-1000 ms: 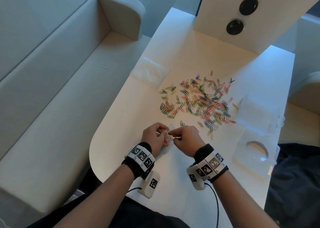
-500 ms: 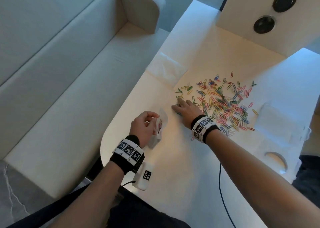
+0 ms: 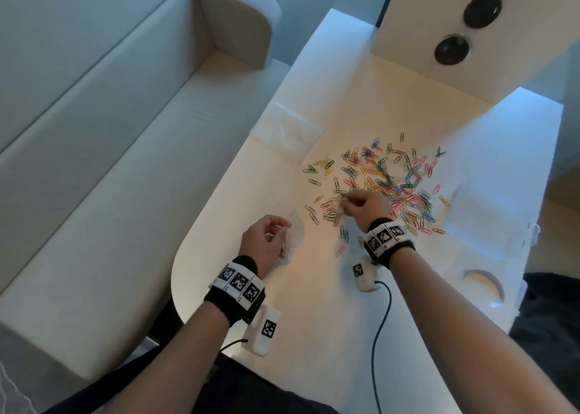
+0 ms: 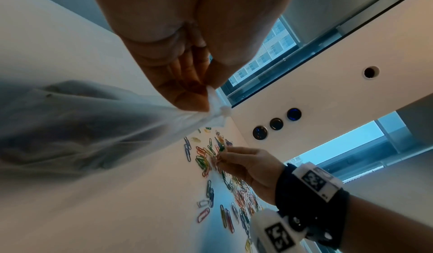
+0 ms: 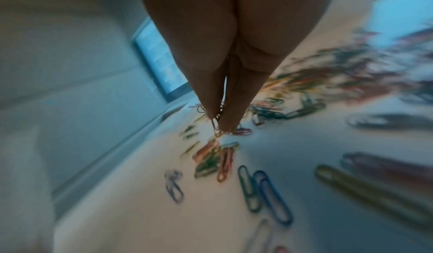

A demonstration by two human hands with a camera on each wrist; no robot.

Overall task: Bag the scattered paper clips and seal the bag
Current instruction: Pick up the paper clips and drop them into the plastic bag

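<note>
Several coloured paper clips (image 3: pixel 386 187) lie scattered across the white table (image 3: pixel 314 303). My left hand (image 3: pixel 266 241) pinches the top edge of a small clear zip bag (image 3: pixel 295 234), which hangs from thumb and fingers (image 4: pixel 187 97) at the table's near left; the bag (image 4: pixel 93 127) looks limp, and I cannot make out its contents. At the near left edge of the pile, my right hand (image 3: pixel 364 203) has its fingertips pressed together on a few paper clips (image 5: pixel 216 129). The right wrist view is blurred by motion.
More clear bags (image 3: pixel 288 128) lie at the table's left edge beyond the pile, and clear plastic packaging (image 3: pixel 483 244) lies to the right. A white panel with round dark sockets (image 3: pixel 452 49) stands at the far end. A bench seat (image 3: pixel 110 194) runs along the left.
My right hand left the bag, reached forward to the pile and closed its fingertips on clips. The left hand keeps holding the bag.
</note>
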